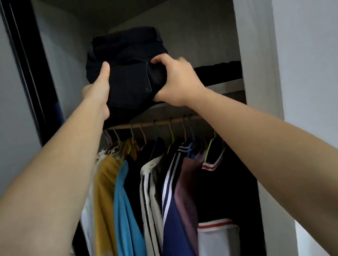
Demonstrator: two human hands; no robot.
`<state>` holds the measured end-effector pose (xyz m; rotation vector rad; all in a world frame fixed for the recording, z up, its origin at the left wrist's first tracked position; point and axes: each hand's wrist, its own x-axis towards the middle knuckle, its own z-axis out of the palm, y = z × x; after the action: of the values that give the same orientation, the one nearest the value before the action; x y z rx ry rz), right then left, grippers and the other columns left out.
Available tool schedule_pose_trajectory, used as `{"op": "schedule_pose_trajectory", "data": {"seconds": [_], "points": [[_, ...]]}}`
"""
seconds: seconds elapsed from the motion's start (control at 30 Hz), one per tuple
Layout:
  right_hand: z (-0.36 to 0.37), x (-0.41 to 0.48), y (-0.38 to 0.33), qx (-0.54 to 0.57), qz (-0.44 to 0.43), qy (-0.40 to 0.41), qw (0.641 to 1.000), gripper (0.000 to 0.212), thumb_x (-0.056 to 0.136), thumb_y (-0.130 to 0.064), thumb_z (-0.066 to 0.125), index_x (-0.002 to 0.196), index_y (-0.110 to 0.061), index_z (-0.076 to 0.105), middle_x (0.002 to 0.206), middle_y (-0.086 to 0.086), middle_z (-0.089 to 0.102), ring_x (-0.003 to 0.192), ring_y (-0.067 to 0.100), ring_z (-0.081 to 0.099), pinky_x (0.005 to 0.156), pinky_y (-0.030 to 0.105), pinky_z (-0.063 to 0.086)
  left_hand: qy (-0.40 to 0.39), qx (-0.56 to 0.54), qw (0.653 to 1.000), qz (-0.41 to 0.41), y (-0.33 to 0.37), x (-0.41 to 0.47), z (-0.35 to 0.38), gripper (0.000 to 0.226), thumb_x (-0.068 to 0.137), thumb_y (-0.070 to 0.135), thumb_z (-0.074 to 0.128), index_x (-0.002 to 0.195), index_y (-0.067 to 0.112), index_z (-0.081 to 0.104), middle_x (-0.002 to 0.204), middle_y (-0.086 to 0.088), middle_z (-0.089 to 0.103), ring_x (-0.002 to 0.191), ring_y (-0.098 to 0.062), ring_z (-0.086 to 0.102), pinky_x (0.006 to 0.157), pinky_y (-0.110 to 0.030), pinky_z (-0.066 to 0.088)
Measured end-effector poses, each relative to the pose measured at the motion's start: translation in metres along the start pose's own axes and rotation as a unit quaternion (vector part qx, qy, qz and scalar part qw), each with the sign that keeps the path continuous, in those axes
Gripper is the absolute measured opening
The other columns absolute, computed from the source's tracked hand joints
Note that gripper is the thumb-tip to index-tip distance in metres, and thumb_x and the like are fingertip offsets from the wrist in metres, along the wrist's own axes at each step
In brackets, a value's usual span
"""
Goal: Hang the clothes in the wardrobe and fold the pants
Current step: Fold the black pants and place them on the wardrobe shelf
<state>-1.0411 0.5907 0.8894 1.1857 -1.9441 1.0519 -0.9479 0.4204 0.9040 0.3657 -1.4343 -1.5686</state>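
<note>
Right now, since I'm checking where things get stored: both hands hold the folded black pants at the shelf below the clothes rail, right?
Not quite. The head view shows the left hand and right hand holding the folded black pants at the shelf above the clothes rail, not below it. The hung clothes are under that rail.

Head-worn view — facing forward, slightly upward, close to wardrobe shelf (221,87)
</note>
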Motion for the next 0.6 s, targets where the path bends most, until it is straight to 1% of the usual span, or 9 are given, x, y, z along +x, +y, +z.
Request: {"op": "schedule_pose_trajectory", "data": {"seconds": [0.07,0.1,0.17,0.27,0.37,0.43,0.53,0.57,0.6], "points": [[0.012,0.031,0.005,-0.002,0.017,0.023,1.0,0.08,0.07,-0.021,0.081,0.14,-0.033,0.044,0.127,0.007,0.046,0.101,0.022,0.047,0.075,0.025,0.039,-0.034,0.0,0.999,0.013,0.002,0.038,0.0,0.084,0.068,0.06,0.075,0.139,0.023,0.051,0.126,0.003,0.064,0.107,-0.021,0.064,0.088,-0.04,0.057],[0.017,0.047,0.008,-0.004,0.025,0.036,0.999,0.081,0.069,-0.02,0.082,0.14,-0.033,0.045,0.13,0.007,0.047,0.101,0.021,0.046,0.074,0.025,0.039,-0.054,0.008,0.998,0.015,0.001,0.059,0.0,0.077,0.062,0.053,0.074,0.132,0.027,0.058,0.121,0.001,0.068,0.104,-0.024,0.067,0.083,-0.041,0.058],[0.029,0.078,0.014,0.001,0.038,0.057,0.998,0.081,0.069,-0.017,0.083,0.139,-0.032,0.046,0.134,0.006,0.045,0.101,0.018,0.043,0.074,0.024,0.039,-0.094,0.03,0.995,0.029,-0.004,0.094,0.0,0.064,0.058,0.045,0.067,0.119,0.028,0.067,0.113,-0.003,0.072,0.098,-0.028,0.07,0.079,-0.043,0.058],[0.044,0.122,0.024,-0.003,0.048,0.09,0.995,0.083,0.067,-0.018,0.086,0.14,-0.029,0.047,0.136,0.005,0.046,0.109,0.017,0.044,0.079,0.021,0.037,-0.156,0.058,0.982,0.087,-0.01,0.14,0.011,0.052,0.07,0.039,0.059,0.118,0.021,0.065,0.111,-0.007,0.069,0.092,-0.026,0.068,0.072,-0.035,0.056],[0.056,0.161,0.038,-0.024,0.057,0.098,0.993,0.083,0.068,-0.023,0.087,0.141,-0.026,0.047,0.139,0.003,0.048,0.125,0.019,0.044,0.084,0.019,0.037,-0.185,0.031,0.974,0.13,-0.016,0.195,0.03,0.05,0.079,0.033,0.061,0.126,0.019,0.054,0.112,-0.007,0.067,0.094,-0.023,0.068,0.063,-0.032,0.056],[0.061,0.186,0.049,-0.033,0.067,0.105,0.992,0.082,0.069,-0.025,0.087,0.14,-0.025,0.047,0.14,0.002,0.048,0.128,0.018,0.043,0.083,0.018,0.038,-0.188,0.017,0.97,0.152,-0.018,0.23,0.046,0.052,0.085,0.027,0.063,0.134,0.021,0.047,0.113,-0.004,0.065,0.096,-0.021,0.068,0.063,-0.032,0.058],[0.069,0.223,0.067,-0.048,0.085,0.117,0.988,0.08,0.069,-0.028,0.087,0.139,-0.025,0.049,0.14,0.002,0.049,0.13,0.021,0.043,0.088,0.021,0.041,-0.197,0.02,0.964,0.177,-0.016,0.276,0.073,0.057,0.089,0.021,0.064,0.14,0.022,0.039,0.118,-0.001,0.061,0.101,-0.02,0.066,0.077,-0.036,0.06],[0.072,0.234,0.072,-0.048,0.095,0.121,0.987,0.08,0.068,-0.029,0.088,0.138,-0.027,0.049,0.139,0.002,0.049,0.129,0.022,0.045,0.091,0.023,0.044,-0.2,0.019,0.962,0.185,-0.014,0.287,0.081,0.057,0.09,0.019,0.064,0.141,0.022,0.038,0.12,0.0,0.06,0.101,-0.018,0.065,0.078,-0.035,0.06],[0.075,0.245,0.077,-0.049,0.106,0.122,0.986,0.08,0.067,-0.031,0.088,0.137,-0.028,0.05,0.138,0.003,0.049,0.127,0.022,0.047,0.094,0.027,0.048,-0.201,0.021,0.96,0.192,-0.011,0.299,0.09,0.057,0.092,0.018,0.063,0.142,0.021,0.037,0.122,0.001,0.058,0.1,-0.016,0.063,0.075,-0.033,0.059]]}}
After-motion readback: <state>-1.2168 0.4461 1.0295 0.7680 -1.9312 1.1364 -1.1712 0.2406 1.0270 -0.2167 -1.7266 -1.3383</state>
